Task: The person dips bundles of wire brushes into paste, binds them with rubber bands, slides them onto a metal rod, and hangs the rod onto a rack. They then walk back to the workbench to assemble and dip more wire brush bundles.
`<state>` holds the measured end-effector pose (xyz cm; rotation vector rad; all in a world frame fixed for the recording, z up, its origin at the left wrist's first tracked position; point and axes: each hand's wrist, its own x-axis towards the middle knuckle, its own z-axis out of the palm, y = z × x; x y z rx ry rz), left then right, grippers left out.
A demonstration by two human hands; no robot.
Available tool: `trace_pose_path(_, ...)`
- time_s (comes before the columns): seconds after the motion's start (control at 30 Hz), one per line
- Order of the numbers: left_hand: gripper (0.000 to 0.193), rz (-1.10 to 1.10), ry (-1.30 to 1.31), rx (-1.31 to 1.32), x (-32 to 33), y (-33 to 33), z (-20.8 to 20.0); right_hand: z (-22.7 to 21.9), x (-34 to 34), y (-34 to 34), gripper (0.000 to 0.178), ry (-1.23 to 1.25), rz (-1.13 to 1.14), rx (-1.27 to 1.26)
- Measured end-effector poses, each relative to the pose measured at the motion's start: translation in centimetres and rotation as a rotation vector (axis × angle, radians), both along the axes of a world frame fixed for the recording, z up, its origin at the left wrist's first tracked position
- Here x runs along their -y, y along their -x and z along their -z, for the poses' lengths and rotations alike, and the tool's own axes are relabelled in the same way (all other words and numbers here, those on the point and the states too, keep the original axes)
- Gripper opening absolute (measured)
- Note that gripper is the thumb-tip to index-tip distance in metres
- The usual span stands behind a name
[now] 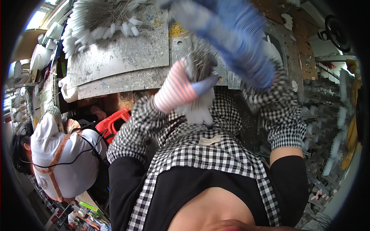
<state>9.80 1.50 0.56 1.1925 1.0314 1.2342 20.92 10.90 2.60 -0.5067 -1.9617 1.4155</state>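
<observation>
My left hand (178, 87), in a pink-and-blue striped glove, is closed around a bundle of thin wire brushes (197, 111). Their white bristle ends hang down towards my lap, and the grey wire ends stick up above the glove. My right hand (235, 38), in a blue glove, is raised over the bench beside the wire ends. Motion smears its fingers, so whether it holds anything cannot be made out. At the far left of the bench lies a large heap of similar brushes (92, 27), white tips towards me.
A worn metal-topped bench (127, 61) stretches in front of me. Yellow rubber bands (177, 30) lie near its middle. A red plastic stool (113, 123) and a seated person in white (69, 154) are at my left. Racks of brushes (323, 123) stand at right, below a black fan (337, 34).
</observation>
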Motion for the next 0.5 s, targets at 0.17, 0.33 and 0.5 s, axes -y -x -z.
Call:
trace_pose_path(0.17,0.045,-0.107,-0.351,-0.317,-5.4,2.1,3.9,-1.2,-2.5,1.0,0.041,-0.769,-0.036,0.32)
trace_pose_path(0.33,0.057,0.017,-0.445,-0.51,-8.0,3.7,6.7,-0.5,-3.5,0.6,0.047,-0.753,-0.065,0.143)
trace_pose_path(0.5,0.057,0.116,-0.191,-0.419,-9.0,0.7,6.4,-2.1,-1.9,2.6,0.055,-1.396,0.18,0.368)
